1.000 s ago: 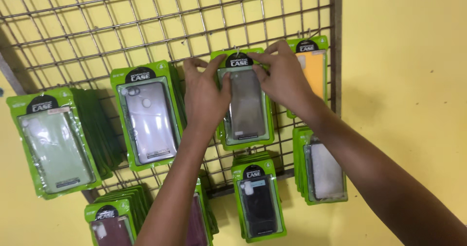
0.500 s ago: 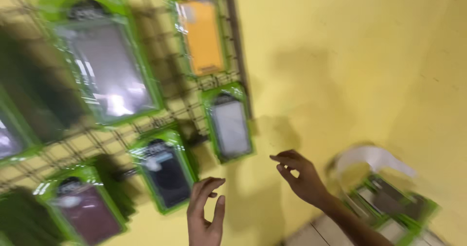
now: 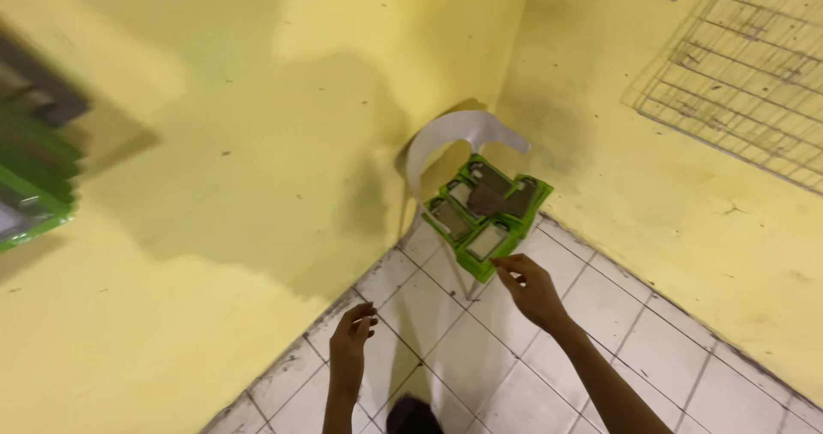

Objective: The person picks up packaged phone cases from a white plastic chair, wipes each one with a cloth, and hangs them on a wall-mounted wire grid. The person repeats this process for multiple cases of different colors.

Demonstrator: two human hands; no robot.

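A white plastic chair (image 3: 446, 142) stands in the corner of a yellow room. On its seat lies a pile of green-framed phone case packages (image 3: 484, 211). My right hand (image 3: 531, 288) reaches toward the nearest package, fingers apart, just short of its front edge and holding nothing. Lower down, my left hand (image 3: 351, 344) hangs over the tiled floor with loosely curled fingers, also holding nothing.
Yellow walls meet in the corner behind the chair. A bare wire grid panel (image 3: 746, 65) hangs on the right wall. More green packages (image 3: 30, 185) show blurred at the left edge. Pale floor tiles (image 3: 617, 314) lie below.
My hands have left the packaged case hanging on the grid. The view swung right and down from the grid to the corner chair, and my right hand now reaches toward the packages there.
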